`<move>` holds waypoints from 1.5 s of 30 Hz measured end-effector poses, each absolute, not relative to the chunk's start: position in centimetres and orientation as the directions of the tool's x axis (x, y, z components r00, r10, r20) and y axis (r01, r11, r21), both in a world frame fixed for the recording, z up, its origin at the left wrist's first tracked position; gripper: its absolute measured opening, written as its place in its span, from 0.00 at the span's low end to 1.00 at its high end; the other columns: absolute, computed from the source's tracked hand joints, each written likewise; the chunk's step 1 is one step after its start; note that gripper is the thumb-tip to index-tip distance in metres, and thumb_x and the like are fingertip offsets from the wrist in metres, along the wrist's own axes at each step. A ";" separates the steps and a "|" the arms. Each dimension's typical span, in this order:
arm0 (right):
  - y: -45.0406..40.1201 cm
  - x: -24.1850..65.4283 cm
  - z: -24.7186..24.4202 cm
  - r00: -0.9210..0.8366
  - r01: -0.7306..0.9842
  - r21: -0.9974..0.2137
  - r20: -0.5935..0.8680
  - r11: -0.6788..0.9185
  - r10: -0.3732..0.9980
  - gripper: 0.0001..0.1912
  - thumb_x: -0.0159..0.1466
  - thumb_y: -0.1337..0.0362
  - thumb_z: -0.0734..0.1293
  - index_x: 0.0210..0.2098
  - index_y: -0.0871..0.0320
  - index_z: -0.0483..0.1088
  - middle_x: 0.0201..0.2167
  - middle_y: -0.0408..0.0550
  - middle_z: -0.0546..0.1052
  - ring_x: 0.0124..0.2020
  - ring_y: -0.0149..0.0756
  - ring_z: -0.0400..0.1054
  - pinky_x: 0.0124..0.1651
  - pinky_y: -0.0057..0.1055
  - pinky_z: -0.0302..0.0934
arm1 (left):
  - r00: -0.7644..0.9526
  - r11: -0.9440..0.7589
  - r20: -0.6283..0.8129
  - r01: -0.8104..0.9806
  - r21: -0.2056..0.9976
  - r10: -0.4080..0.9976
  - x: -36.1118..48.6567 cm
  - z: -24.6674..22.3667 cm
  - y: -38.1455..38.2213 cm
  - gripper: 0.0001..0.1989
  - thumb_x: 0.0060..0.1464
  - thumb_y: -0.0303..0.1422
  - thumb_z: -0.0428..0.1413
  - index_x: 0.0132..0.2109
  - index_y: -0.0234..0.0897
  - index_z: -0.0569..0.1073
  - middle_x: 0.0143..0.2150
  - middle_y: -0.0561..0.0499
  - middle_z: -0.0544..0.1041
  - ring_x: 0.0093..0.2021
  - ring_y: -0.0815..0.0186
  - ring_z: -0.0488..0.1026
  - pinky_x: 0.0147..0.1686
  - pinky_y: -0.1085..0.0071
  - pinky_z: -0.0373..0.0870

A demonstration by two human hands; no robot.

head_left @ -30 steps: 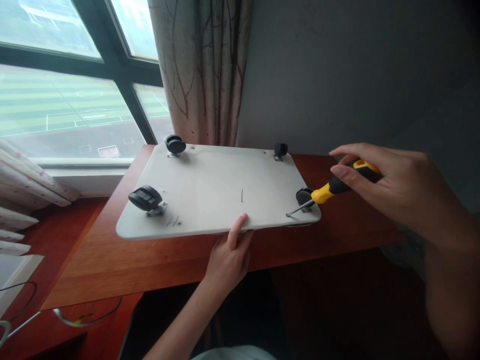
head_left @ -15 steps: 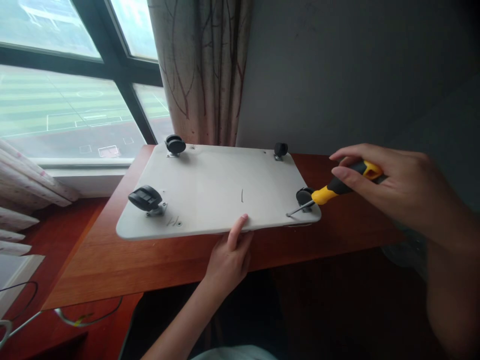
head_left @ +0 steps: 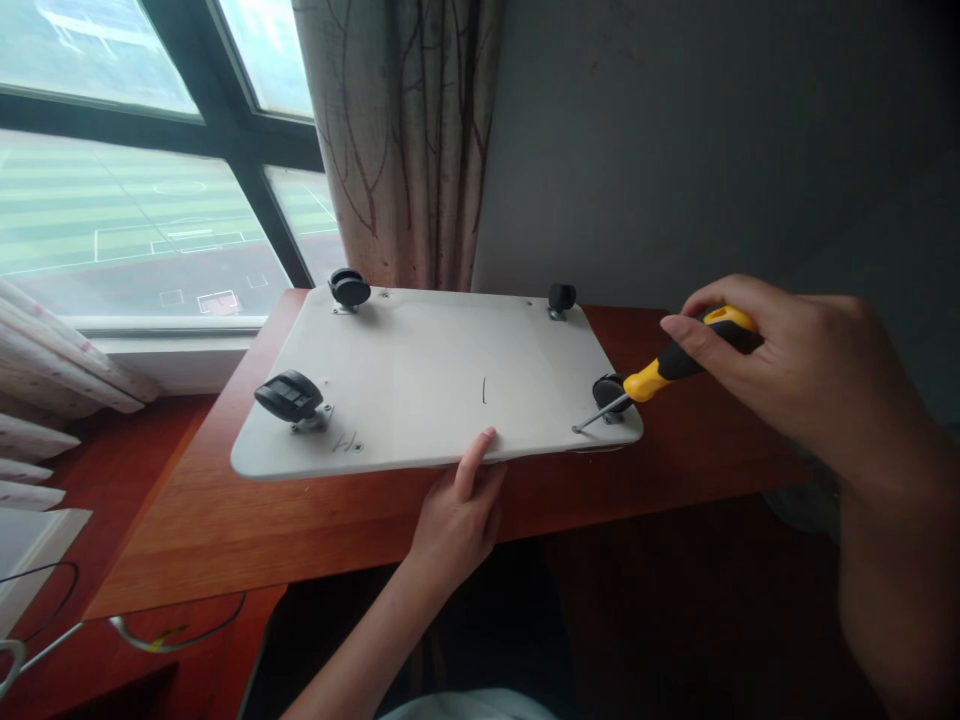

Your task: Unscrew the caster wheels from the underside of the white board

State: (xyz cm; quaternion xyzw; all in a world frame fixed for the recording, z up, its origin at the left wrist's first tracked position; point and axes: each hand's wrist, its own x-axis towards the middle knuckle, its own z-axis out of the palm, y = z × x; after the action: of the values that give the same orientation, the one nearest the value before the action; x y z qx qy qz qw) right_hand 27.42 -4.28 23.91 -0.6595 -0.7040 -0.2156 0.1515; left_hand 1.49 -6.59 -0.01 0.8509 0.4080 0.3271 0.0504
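A white board [head_left: 442,370] with rounded corners lies on a reddish wooden table, black casters standing up at its corners. My left hand [head_left: 459,505] grips the board's near edge, one finger on top and the others underneath. In my right hand [head_left: 780,360] is a yellow and black screwdriver [head_left: 651,381], held by its handle and slanting down to the left. Its tip meets the board near the front right corner, beside the near right caster [head_left: 609,392]. Whether a screw sits under the tip is too small to tell. The near left caster [head_left: 289,398] is tilted.
The wooden table [head_left: 360,535] extends around the board, its near edge close to my body. Behind stand a patterned curtain [head_left: 409,150] and a grey wall [head_left: 637,150]. A window [head_left: 135,210] is at the left, and cables [head_left: 180,640] hang at the lower left.
My right hand has shifted its fingers and turned the screwdriver handle slightly. The tip stays at the same spot; my left hand and the board have hardly moved.
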 end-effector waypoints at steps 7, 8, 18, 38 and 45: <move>-4.7 27.8 23.8 -0.167 0.948 -0.183 0.408 0.260 0.898 0.25 0.63 0.60 0.65 0.60 0.50 0.65 0.43 0.44 0.78 0.36 0.36 0.72 0.36 0.29 0.63 | 0.464 -0.662 0.503 0.666 0.345 0.729 1.5 -0.1 -6.6 0.20 0.58 0.22 0.51 0.57 0.35 0.70 0.72 0.37 0.53 0.45 0.57 0.77 0.42 0.60 0.79; -4.7 27.8 23.8 -0.176 0.939 -0.206 0.399 0.275 0.900 0.25 0.63 0.61 0.65 0.60 0.50 0.65 0.44 0.45 0.78 0.37 0.36 0.73 0.37 0.29 0.64 | 0.465 -0.663 0.503 0.664 0.346 0.729 1.5 -0.1 -6.6 0.20 0.58 0.22 0.51 0.57 0.35 0.70 0.72 0.37 0.53 0.46 0.57 0.77 0.42 0.60 0.79; -4.5 27.1 23.2 -0.176 0.944 -0.149 0.528 0.295 0.831 0.12 0.64 0.62 0.65 0.47 0.52 0.73 0.42 0.45 0.79 0.41 0.40 0.73 0.42 0.32 0.64 | 0.465 -0.661 0.505 0.672 0.333 0.727 1.5 0.0 -6.6 0.20 0.58 0.22 0.51 0.57 0.36 0.70 0.71 0.37 0.53 0.46 0.56 0.77 0.42 0.60 0.79; -5.2 26.8 22.6 -0.191 0.606 -0.656 0.429 0.450 0.883 0.31 0.61 0.68 0.69 0.62 0.44 0.62 0.53 0.46 0.74 0.50 0.40 0.73 0.53 0.41 0.71 | 0.466 -0.664 0.507 0.667 0.337 0.725 1.4 0.0 -6.6 0.20 0.57 0.21 0.51 0.56 0.34 0.70 0.72 0.38 0.53 0.48 0.55 0.76 0.42 0.61 0.78; -3.9 26.4 20.4 -0.073 0.622 -0.576 0.632 0.531 0.771 0.10 0.65 0.64 0.68 0.46 0.49 0.74 0.42 0.46 0.75 0.46 0.38 0.73 0.52 0.39 0.70 | 0.467 -0.666 0.504 0.659 0.350 0.727 1.5 -0.2 -6.6 0.20 0.58 0.22 0.50 0.57 0.34 0.70 0.71 0.37 0.53 0.48 0.55 0.76 0.44 0.60 0.78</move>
State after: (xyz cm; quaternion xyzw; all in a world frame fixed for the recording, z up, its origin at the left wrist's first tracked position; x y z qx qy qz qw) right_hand 26.36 -3.86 20.43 -0.4781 -0.7283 0.0771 0.4849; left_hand 1.45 -6.56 -0.22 0.8547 0.4053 0.3201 0.0530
